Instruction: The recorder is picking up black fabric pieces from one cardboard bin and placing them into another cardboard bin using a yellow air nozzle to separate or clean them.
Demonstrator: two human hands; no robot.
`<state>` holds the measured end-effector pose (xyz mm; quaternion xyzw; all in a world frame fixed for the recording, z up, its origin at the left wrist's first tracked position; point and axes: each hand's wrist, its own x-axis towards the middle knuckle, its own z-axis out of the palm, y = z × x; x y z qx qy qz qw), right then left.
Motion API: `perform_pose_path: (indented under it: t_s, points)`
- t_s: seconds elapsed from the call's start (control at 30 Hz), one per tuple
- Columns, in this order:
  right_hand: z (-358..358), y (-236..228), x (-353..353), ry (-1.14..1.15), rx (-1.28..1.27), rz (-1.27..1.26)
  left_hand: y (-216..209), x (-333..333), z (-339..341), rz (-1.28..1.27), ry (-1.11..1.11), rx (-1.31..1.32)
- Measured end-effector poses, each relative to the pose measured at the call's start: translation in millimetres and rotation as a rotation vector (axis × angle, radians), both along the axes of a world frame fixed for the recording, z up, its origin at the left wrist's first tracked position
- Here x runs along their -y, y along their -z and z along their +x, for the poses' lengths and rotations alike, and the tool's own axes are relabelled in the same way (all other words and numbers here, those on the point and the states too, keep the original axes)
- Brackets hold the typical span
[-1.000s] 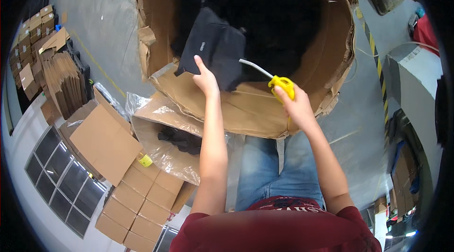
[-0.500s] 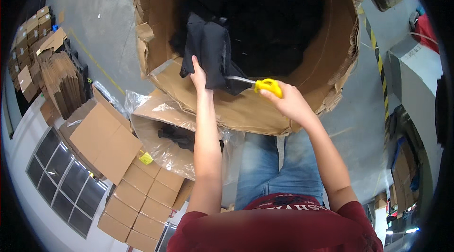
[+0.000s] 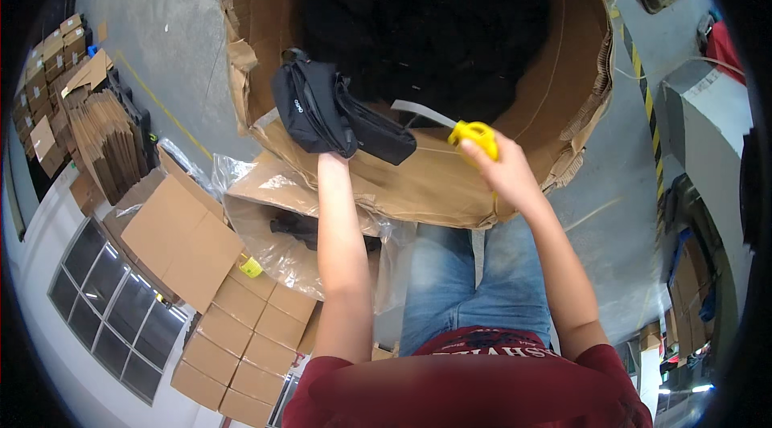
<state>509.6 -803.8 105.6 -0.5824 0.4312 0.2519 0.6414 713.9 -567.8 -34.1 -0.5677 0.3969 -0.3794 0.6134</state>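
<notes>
A small black zippered bag (image 3: 304, 110), looking like a waist bag, is held up over the near rim of the big carton by my left hand (image 3: 333, 161). The fingers of that hand go behind or inside the bag and are hidden; only the wrist side shows. In my right hand (image 3: 511, 175), wrapped round the handle, are yellow-handled scissors (image 3: 476, 139). Their metal blades point left toward the bag, with a gap between tip and fabric. More black bags (image 3: 434, 34) fill the large round-sided carton (image 3: 563, 74) beyond.
A plastic-lined box (image 3: 249, 227) with black items inside stands below my left forearm. Stacked closed cartons (image 3: 229, 339) and flattened cardboard (image 3: 108, 139) lie to the left. A grey-white block (image 3: 716, 118) stands at the right, past a yellow-black floor stripe (image 3: 650, 131).
My left hand has turned the bag over and shifted it slightly left, so its front now shows. My right hand has drawn the scissors back to the right, away from the fabric.
</notes>
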Motion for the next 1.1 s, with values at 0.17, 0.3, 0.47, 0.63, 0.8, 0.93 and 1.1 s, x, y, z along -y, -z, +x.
perform_pose_path:
  t_s: [0.17, 0.3, 0.47, 0.63, 0.8, 0.93, 1.1]
  points:
    - [-4, -2, 3, -0.019, -0.032, 0.237, 42, -73, 31, 0.258, 0.454, 1.263]
    - [-13, 7, 4, -0.112, -0.037, 0.310, 51, -74, 12, 0.685, 0.727, 1.307]
    - [-9, 5, 7, -0.002, 0.007, 0.179, 42, -55, 21, 0.983, 0.751, 1.574]
    - [-8, 11, 4, -0.184, 0.093, 0.012, 36, -32, 10, 1.275, 0.758, 1.830]
    - [-7, 1, 8, 0.247, 0.177, -0.108, 26, -21, 15, 1.594, 0.751, 2.083]
    - [-7, 0, 3, -0.187, 0.059, -0.130, 10, -23, -1, 1.838, 0.721, 2.271]
    - [-3, 3, 4, -0.057, 0.061, -0.201, -9, -5, 2, 2.198, 0.631, 2.506]
